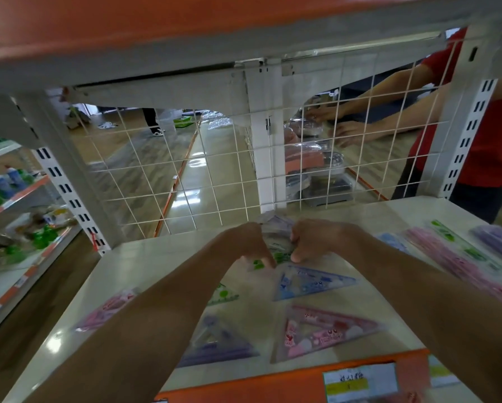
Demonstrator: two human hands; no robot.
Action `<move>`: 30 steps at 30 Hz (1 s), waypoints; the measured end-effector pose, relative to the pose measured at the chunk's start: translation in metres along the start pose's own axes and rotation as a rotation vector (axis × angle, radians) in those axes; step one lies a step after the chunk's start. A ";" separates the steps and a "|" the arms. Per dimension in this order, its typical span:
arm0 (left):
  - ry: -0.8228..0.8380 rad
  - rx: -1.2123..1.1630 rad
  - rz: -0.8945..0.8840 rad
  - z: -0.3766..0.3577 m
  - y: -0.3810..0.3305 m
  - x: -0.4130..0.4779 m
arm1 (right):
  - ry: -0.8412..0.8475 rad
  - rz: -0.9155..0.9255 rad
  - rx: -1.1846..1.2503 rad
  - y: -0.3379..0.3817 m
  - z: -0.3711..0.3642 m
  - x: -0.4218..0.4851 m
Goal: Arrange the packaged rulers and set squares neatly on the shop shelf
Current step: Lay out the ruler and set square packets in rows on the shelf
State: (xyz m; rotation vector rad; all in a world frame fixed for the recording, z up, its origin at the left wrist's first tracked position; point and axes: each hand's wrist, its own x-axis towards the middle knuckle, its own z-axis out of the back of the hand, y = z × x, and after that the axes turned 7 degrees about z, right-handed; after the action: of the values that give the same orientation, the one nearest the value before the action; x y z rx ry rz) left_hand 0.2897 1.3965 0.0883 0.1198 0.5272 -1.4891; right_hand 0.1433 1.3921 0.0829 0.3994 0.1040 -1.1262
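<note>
Both my hands meet at the middle back of the white shelf (145,274). My left hand (248,242) and my right hand (316,239) pinch a packaged set square stack (276,231) from either side; its top is purple and green shows below. In front lie a blue set square (311,282), a pink set square (322,333), a purple set square (215,341), a green set square (223,295) partly under my left arm, and a pink packet (107,311) at the left. Packaged rulers, pink (453,260), green (459,242) and purple (500,239), lie at the right.
A white wire grid (215,170) closes the shelf's back. Behind it another person in a red shirt (491,135) reaches into the opposite shelf. An orange price strip (302,379) runs along the front edge. A side rack (11,216) with bottles stands left.
</note>
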 end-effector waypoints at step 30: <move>-0.205 -0.579 -0.132 0.000 0.010 -0.010 | -0.403 0.084 0.087 -0.020 -0.006 -0.030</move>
State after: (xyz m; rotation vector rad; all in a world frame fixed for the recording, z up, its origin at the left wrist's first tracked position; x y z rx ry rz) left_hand 0.2999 1.4065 0.0903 -0.5239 0.7875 -1.4006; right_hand 0.1133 1.4127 0.0805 0.2451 -0.3133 -1.1103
